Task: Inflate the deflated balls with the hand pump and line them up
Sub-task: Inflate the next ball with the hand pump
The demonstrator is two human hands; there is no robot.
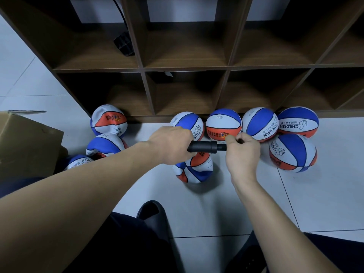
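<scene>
two hands hold the black pump (206, 147) level above a limp ball (194, 168) on the tile floor (315, 203). the left hand (171, 144) is wrapped round its barrel; the right hand (243, 152) pinches the far end. four round balls (224, 124) line the shelf (187, 69) base, a fifth (292, 152) just in front. three more limp ones (108, 120) lie left by a box (25, 142).
</scene>
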